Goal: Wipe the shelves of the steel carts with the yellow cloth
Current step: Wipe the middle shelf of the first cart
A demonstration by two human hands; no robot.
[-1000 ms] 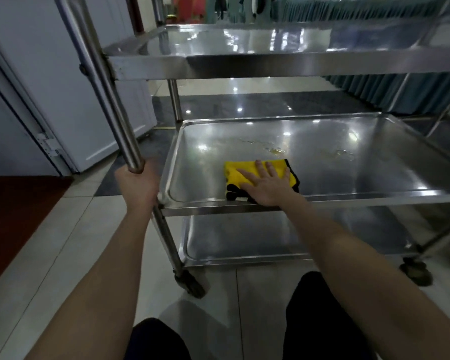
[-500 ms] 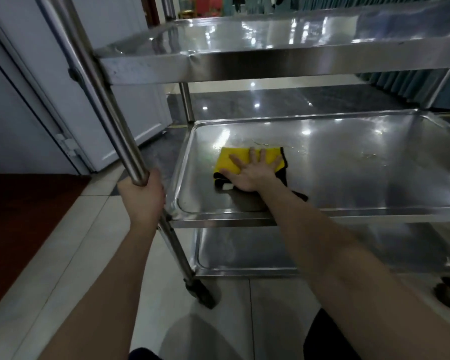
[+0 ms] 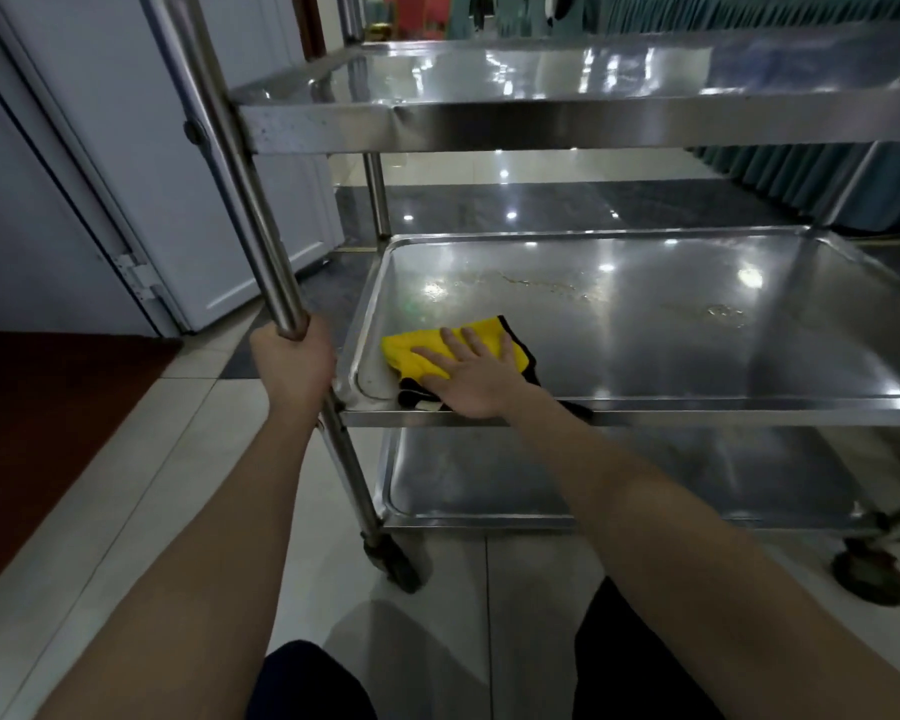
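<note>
Cloth [image 3: 427, 345] lies at middle shelf [image 3: 697, 356] near-left corner, pressed flat under right hand [image 3: 471, 379], fingers straight. Left hand [image 3: 294, 363] grasps cart post [image 3: 240, 174].

Dim, soft picture; ceiling-light glare on steel shelf [image 3: 645, 314]; edges bowed.
</note>
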